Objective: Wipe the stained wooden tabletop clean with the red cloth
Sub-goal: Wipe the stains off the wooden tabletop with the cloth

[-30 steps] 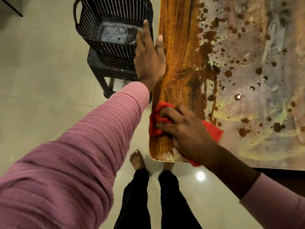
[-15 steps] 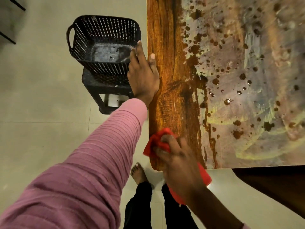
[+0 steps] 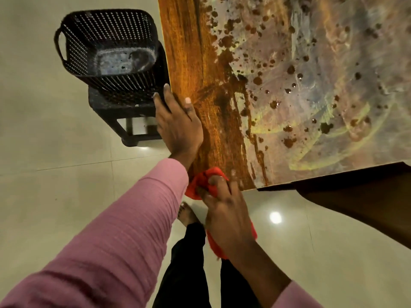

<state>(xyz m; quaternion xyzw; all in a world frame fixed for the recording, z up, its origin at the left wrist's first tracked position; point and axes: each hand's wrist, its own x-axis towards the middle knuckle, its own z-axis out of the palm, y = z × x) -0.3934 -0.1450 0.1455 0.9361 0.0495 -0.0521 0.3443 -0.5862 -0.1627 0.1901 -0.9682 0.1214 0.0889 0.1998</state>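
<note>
The wooden tabletop (image 3: pixel 191 54) fills the upper right; a clean brown strip runs along its left edge, while the rest carries pale smears and several dark brown spots (image 3: pixel 289 142). My right hand (image 3: pixel 224 214) grips the bunched red cloth (image 3: pixel 208 182) at the table's near left corner, partly past the edge, and a red tail of the cloth hangs under my wrist. My left hand (image 3: pixel 178 123) lies flat with straight fingers on the table's left edge, above the cloth.
A black perforated plastic basket (image 3: pixel 106 47) sits on a black stool (image 3: pixel 120 112) right beside the table's left edge. Pale tiled floor (image 3: pixel 44 174) lies around. My legs and a bare foot (image 3: pixel 188 215) are below the corner. A dark panel (image 3: pixel 360 201) runs under the table's near edge.
My right hand has dragged the red cloth toward me, from on the tabletop down to and partly off the near corner. My left hand stayed flat on the left edge.
</note>
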